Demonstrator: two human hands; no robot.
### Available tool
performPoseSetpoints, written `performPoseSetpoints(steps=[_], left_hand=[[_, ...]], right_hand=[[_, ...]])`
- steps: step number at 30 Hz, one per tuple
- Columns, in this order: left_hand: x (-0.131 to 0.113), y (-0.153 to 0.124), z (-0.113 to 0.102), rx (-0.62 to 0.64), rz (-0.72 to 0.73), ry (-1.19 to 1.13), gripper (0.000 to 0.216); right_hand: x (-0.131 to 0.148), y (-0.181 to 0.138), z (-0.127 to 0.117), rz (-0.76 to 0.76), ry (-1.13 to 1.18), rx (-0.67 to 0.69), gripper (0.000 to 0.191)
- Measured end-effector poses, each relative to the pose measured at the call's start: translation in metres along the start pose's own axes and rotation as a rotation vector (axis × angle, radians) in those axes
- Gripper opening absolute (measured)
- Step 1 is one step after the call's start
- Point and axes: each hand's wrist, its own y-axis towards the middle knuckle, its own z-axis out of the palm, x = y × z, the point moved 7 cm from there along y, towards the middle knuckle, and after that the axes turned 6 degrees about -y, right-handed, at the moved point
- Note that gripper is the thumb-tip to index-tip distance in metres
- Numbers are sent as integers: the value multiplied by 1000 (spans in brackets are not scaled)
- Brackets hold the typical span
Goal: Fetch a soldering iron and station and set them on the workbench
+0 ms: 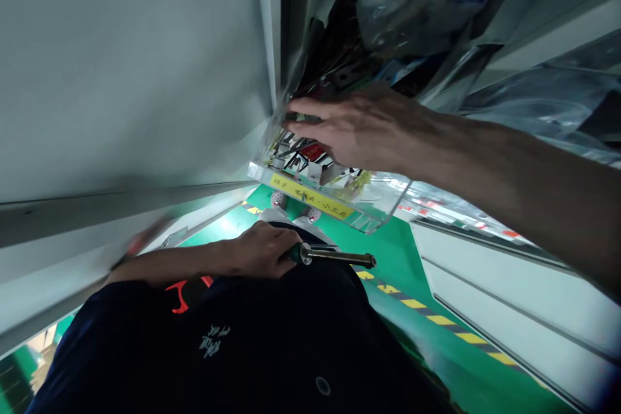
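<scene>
My left hand [264, 249] is closed around the green handle of a tool with a metal shaft [337, 257], probably a screwdriver, held low against my dark shirt. My right hand [352, 126] reaches into a clear plastic bin [373, 210] with a yellow label [310, 196]. Its fingers are stretched out flat over small tools and packets inside the bin, and nothing shows in its grip. The bin sticks out from a shelf of a grey cabinet.
A grey cabinet door [130, 71] stands open at the left. Plastic bags [412, 6] fill the shelf above the bin. Below lies a green floor [412, 272] with yellow-black striped tape [436, 318]. My white shoes [279, 200] show under the bin.
</scene>
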Motion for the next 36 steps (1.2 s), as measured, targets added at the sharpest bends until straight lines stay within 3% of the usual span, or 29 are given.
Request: performPoseSetpoints(steps=[3,7,10,18,25,28,36], left_hand=[[0,0,4,14,17,63,19],[-1,-1,6,-28,54,91,16],[-2,0,7,-32,61,88,16],[-6,3,11,32,42,82,16],[-6,5,18,101,0,64,14],[-7,6,17,114,6,75,15],[-7,5,16,130,-13,52,13]], right_hand=[[-3,-3,7,25,-29,73,48],[-3,-13,6,-26,-91,176,20],[-3,-24,-1,-45,-124,211,18],[16,-13,-12,-179,-218,82,20],[8,-12,2,-95,-107,271,9],[5,-19,-4,-42,-94,273,4],[0,-22,-8,-64,51,274,19]])
